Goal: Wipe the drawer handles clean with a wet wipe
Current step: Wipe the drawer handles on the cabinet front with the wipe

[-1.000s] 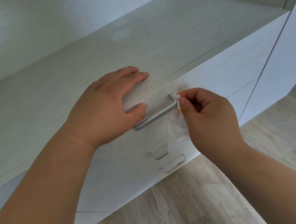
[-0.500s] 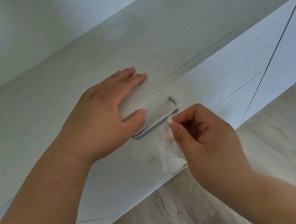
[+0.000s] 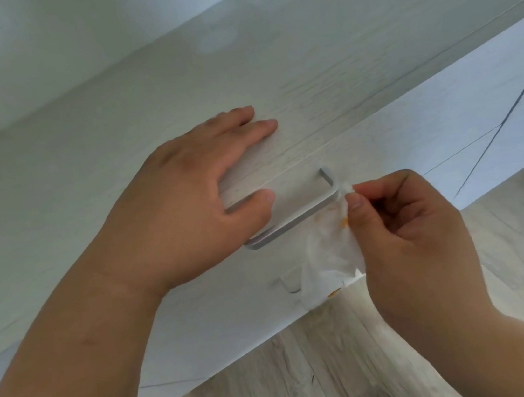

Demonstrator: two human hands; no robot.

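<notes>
Two bare forearms, left hand (image 3: 188, 204), right hand (image 3: 415, 234), seemingly no sleeves or rings

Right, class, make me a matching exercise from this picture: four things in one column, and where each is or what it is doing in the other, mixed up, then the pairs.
Things
1. left hand
2. right hand
3. crumpled white wet wipe
4. pale wood-plank floor

States
A. hangs from a pinch at the end of the top silver bar handle
B. lies below the white wood-grain drawer unit
C. rests flat on the unit's top, thumb on the handle
D. pinches the wipe

Pairs: 1-C, 2-D, 3-A, 4-B
</notes>
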